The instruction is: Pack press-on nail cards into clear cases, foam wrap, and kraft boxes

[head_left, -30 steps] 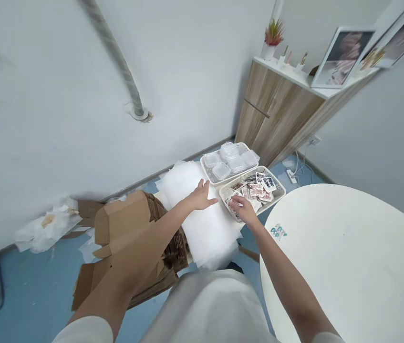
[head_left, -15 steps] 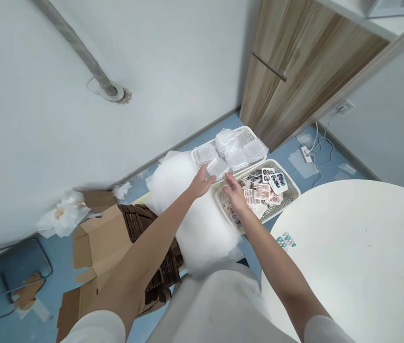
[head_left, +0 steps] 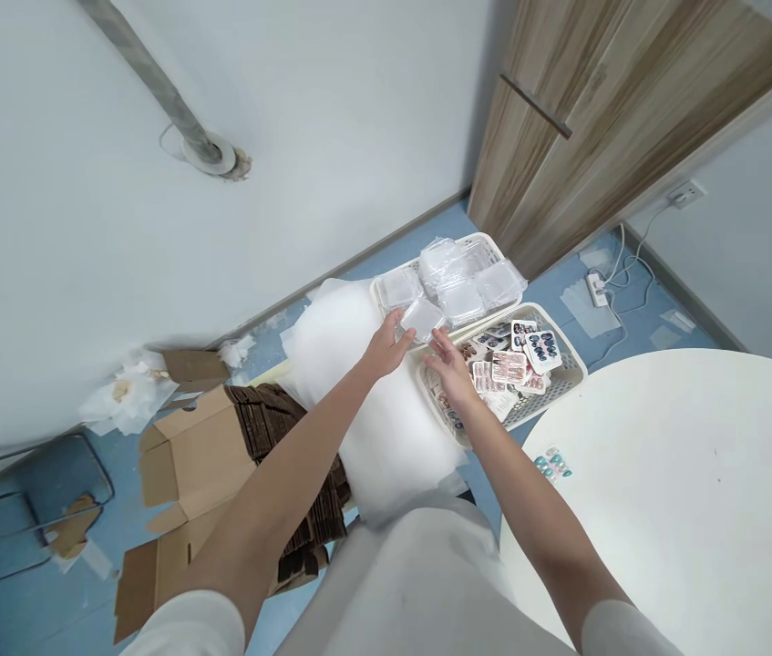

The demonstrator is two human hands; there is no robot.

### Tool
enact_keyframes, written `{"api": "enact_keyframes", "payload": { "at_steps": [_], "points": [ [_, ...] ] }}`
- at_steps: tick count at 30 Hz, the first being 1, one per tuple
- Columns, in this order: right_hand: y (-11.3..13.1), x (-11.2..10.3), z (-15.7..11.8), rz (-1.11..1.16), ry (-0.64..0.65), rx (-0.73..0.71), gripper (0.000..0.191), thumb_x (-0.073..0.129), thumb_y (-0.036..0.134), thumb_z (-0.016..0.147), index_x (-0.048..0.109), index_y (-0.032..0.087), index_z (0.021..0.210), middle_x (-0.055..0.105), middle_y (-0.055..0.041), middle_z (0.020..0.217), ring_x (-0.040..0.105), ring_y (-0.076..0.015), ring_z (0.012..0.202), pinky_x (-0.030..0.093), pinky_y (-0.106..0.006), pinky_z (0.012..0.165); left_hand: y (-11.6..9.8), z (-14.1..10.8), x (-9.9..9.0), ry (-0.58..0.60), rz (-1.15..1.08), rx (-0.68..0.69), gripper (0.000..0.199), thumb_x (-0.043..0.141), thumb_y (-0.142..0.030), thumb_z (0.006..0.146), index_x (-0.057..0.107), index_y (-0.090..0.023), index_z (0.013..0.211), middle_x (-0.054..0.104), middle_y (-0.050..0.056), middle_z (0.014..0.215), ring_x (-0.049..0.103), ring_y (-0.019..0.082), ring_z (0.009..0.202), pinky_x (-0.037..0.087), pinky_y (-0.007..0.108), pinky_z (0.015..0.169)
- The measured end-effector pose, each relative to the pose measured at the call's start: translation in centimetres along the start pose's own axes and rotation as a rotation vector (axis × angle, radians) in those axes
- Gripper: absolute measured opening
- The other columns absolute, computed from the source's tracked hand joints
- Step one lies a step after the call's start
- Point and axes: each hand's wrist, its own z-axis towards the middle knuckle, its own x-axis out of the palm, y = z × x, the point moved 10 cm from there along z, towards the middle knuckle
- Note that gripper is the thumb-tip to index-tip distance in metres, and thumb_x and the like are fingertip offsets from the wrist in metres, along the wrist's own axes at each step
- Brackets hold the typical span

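My left hand (head_left: 386, 350) grips the near-left edge of a clear, flat plastic box (head_left: 422, 319) between thumb and fingers. The box is above the near edge of a white basket (head_left: 378, 296) filled with similar clear boxes (head_left: 462, 301). My right hand (head_left: 452, 372) is open, thumb and fingers apart, its fingertips close to the box's right corner; whether they touch it I cannot tell. Below that hand is a second white basket (head_left: 573, 372), holding several cards of press-on nails (head_left: 509, 366).
White foam wrap (head_left: 399, 446) lies beneath my arms. Flattened cardboard boxes (head_left: 211, 446) are stacked at left, near a folding chair (head_left: 64, 483). A round white table (head_left: 665, 501) at right carries a teal nail set (head_left: 553, 465). A wooden cabinet (head_left: 597, 109) and power strip (head_left: 596, 289) stand behind.
The view has shifted slightly, so the baskets and cabinet sit a little further right. My hands keep nearly the same pose, the left still on the clear box.
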Motion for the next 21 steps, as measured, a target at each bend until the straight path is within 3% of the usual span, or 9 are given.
{"api": "enact_keyframes", "payload": {
  "at_steps": [6,11,16,21],
  "points": [
    [0.7,0.0,-0.9,0.102,-0.043,0.014,0.058,0.065,0.032,0.062,0.049,0.030,0.117,0.020,0.0037,0.143,0.030,-0.0221,0.127,0.028,-0.040,0.103,0.4,-1.4,-0.6,-0.085,-0.043,-0.054,0.055,0.047,-0.045,0.080,0.032,-0.020,0.127,0.044,0.012,0.128,0.036,0.022,0.122,0.027,0.039,0.099],
    [2.1,0.1,-3.6,0.114,-0.070,-0.097,0.059,0.066,0.031,0.061,0.049,0.028,0.117,0.033,0.0004,0.139,0.032,-0.0207,0.126,0.028,-0.039,0.102,-1.5,-4.4,-1.1,-0.145,-0.152,-0.067,0.043,0.048,-0.039,0.080,0.041,-0.019,0.118,0.049,0.012,0.122,0.044,0.020,0.115,0.034,0.036,0.094],
    [2.9,-0.4,-9.5,0.079,-0.119,-0.224,0.055,0.065,0.034,0.063,0.050,0.027,0.116,0.049,-0.0024,0.126,0.043,-0.0216,0.118,0.034,-0.040,0.099,-3.6,-9.4,-1.3,-0.157,-0.264,-0.043,0.038,0.056,-0.034,0.074,0.047,-0.017,0.108,0.056,0.009,0.106,0.056,0.018,0.095,0.043,0.034,0.083],
    [2.2,-2.3,-18.6,0.059,-0.279,-0.318,0.053,0.064,0.037,0.064,0.052,0.026,0.114,0.050,-0.0033,0.125,0.051,-0.0219,0.109,0.038,-0.041,0.094,-4.1,-15.2,1.6,-0.023,-0.416,-0.014,0.042,0.064,-0.032,0.064,0.050,-0.016,0.101,0.058,0.005,0.090,0.058,0.014,0.077,0.047,0.032,0.072]
  ]
}}
